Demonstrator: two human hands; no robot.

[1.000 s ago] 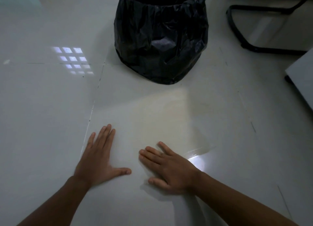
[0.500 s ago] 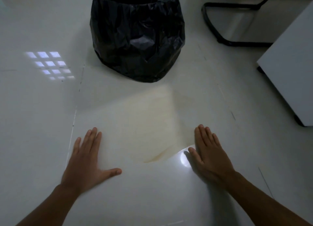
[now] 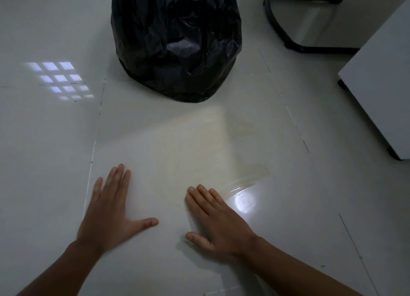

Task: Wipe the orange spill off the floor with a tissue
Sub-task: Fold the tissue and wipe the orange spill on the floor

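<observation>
A faint orange-yellow film of spill (image 3: pixel 199 144) spreads over the glossy white floor (image 3: pixel 44 162) in front of me, with a wet streaked edge (image 3: pixel 250 180) at its right. My left hand (image 3: pixel 108 213) lies flat on the floor at the film's near left, fingers spread. My right hand (image 3: pixel 219 224) is pressed flat, palm down, at the film's near edge, fingers pointing up-left. No tissue shows; whether one lies under a palm is hidden.
A bin lined with a black bag (image 3: pixel 175 42) stands just beyond the spill. A black chair base (image 3: pixel 299 45) is at the far right, and a white cabinet (image 3: pixel 381 73) on small feet stands along the right side. A lamp glare (image 3: pixel 244 203) shines beside my right hand.
My right hand slid out to the right across the wet floor, then back left toward the middle. My left hand stayed flat in place. The view shifted slightly.
</observation>
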